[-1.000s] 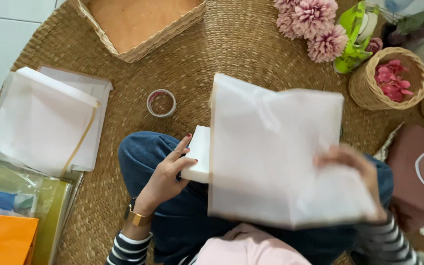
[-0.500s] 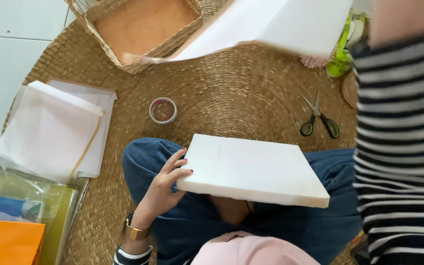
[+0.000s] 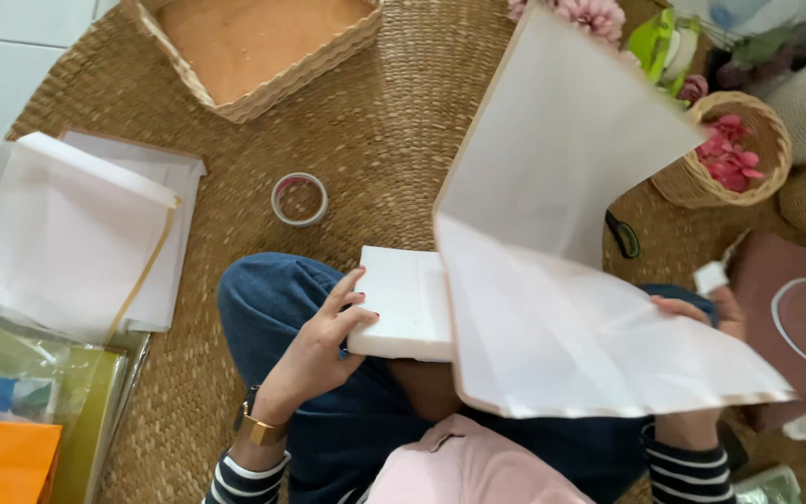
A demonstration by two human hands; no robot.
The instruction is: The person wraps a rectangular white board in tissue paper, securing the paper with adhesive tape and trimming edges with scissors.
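— So, what are the hands doing, from where you stand?

— Her left hand (image 3: 324,341), low in the middle of the frame, lies with spread fingers against the near left edge of a white foam slab (image 3: 403,303) resting across her lap. It steadies the slab rather than closing round it. The right hand (image 3: 701,313), at the right, is mostly hidden behind a large sheet of thin white paper (image 3: 562,271); it holds that sheet by its right side, though I cannot tell how the fingers close. The sheet is folded, one flap standing up toward the top of the frame, the other spread flat over the slab's right part.

— And around her?

— She sits on a round woven mat (image 3: 394,140) that fills most of the floor in view. A roll of tape (image 3: 299,199) lies on it just above her knee. Scissors (image 3: 622,235) peek out past the paper's right edge. At the left lies a stack of white sheets (image 3: 76,229), with coloured paper below it in the lower left corner. A square woven tray (image 3: 263,47) sits at the top. At the upper right stands a small round basket (image 3: 725,187) of pink petals, with pink flowers (image 3: 590,14) along the top edge. White floor tiles (image 3: 2,65) show in the upper left corner.
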